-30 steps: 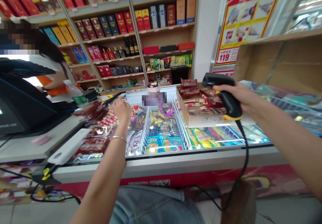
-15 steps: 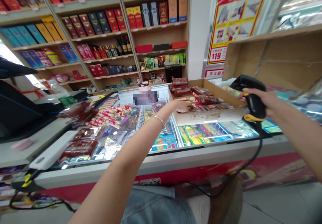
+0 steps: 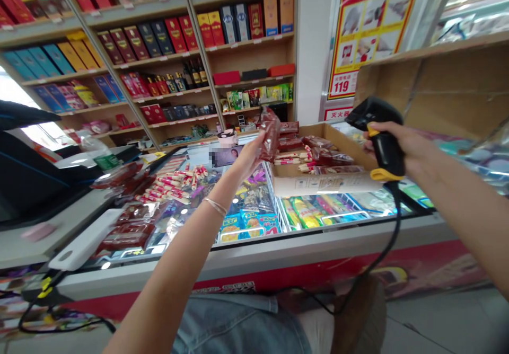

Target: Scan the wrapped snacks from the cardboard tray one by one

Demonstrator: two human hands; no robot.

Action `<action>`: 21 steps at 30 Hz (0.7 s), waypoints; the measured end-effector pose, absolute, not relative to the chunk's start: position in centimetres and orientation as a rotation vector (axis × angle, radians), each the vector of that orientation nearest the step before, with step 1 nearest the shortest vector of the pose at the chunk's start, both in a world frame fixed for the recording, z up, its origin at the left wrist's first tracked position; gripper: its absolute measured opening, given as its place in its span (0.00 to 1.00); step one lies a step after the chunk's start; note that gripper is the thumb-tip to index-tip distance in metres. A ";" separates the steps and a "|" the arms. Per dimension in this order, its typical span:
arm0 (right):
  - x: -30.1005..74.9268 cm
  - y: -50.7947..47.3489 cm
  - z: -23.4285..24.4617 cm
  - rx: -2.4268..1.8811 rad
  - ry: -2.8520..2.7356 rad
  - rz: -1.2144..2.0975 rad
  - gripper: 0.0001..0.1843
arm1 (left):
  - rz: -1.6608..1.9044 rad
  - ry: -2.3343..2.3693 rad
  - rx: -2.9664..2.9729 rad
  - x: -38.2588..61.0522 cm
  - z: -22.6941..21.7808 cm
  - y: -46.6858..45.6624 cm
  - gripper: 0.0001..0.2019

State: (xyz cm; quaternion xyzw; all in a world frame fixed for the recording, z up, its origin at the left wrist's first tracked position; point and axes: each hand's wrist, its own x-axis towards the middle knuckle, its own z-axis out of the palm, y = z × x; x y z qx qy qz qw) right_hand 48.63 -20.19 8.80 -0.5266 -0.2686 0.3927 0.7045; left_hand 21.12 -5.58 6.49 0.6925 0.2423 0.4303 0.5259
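Observation:
My left hand (image 3: 251,155) is closed on a reddish-brown plastic snack packet (image 3: 271,130), held upright just off the left side of an open cardboard box (image 3: 330,183). Inside the box lie more brown packets (image 3: 322,143) and some red-and-cream wrapped sticks (image 3: 291,160). At the right, my right hand (image 3: 392,139) grips a black and yellow barcode scanner (image 3: 385,150), above the box's right end; its fingers wrap the handle and its cable hangs down. Further left, a pile of similar wrapped sticks (image 3: 170,187) and brown packets (image 3: 131,227) rests on the glass freezer top.
A white handle-like panel (image 3: 85,240) lies at the left of the freezer (image 3: 246,249). Behind stand a phone (image 3: 226,155), a pink cup (image 3: 227,138) and a plastic bottle (image 3: 99,150). A large cardboard flap (image 3: 457,89) rises at the right. The scanner's cable (image 3: 392,242) loops down in front.
My left hand has come out of the box, moving left and up with a brown packet. My right hand has shifted slightly left and up with the scanner.

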 end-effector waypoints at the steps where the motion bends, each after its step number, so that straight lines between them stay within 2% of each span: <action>1: 47.6 -19.8 9.1 -1.125 -0.628 0.905 0.08 | 1.060 0.553 1.521 19.7 6.3 -5.4 0.21; 6: 40.4 -17.8 10.4 -0.937 -0.720 1.109 0.06 | 1.110 0.533 1.180 12.3 3.6 -4.5 0.19; 11: 31.4 -15.6 10.0 -0.899 -0.794 1.256 0.07 | 1.349 0.688 1.036 8.2 1.5 -3.2 0.29; 15: 25.7 -12.5 7.3 -0.910 -0.815 1.364 0.05 | 1.526 0.733 1.073 7.4 1.4 -1.8 0.34; 21: 22.2 -9.0 2.4 -0.947 -0.836 1.442 0.04 | 1.785 0.868 1.069 6.1 0.7 -0.3 0.33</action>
